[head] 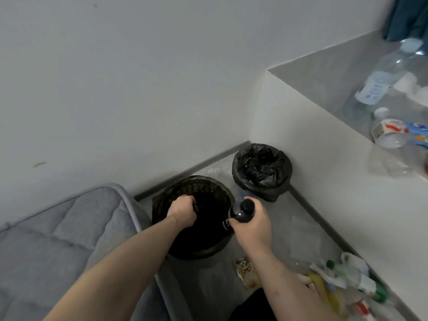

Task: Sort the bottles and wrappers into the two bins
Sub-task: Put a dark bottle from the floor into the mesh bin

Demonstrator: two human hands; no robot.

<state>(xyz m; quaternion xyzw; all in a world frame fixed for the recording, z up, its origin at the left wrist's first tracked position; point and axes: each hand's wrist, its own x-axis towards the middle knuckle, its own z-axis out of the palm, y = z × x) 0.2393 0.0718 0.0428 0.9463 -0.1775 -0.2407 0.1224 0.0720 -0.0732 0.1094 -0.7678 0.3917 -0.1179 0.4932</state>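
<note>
Item 1, hands. My right hand (252, 225) grips a dark bottle (242, 210) by its upper body, cap uppermost, at the 3 o'clock rim of the woven bin (176, 188). My left hand (184, 210) is curled down inside that bin's mouth; I cannot tell whether it holds anything.

Item 2, bins. 2 on the floor (301, 228): the woven bin, and at its 1 o'clock, a little apart, the lined bin (261, 171) with a black bag. The woven bin's interior is too dark to read; the lined bin shows only crumpled liner.

Item 3, progress. I judge the sort to be at an early stage: 1 bottle is in hand at the rim, not yet released.

Item 4, remaining. A litter pile (342, 286) of bottles and wrappers at 5 o'clock on the floor, with a loose wrapper (245, 272) just beside my right forearm. On the worktop (324, 72) at 2 o'clock: a clear bottle (379, 79), a labelled bottle (389, 130) and more clear plastic.

Item 5, room. Pale wall (139, 77), grey skirting, a grey quilted mattress (58, 228) at 8 o'clock, touching the woven bin.
</note>
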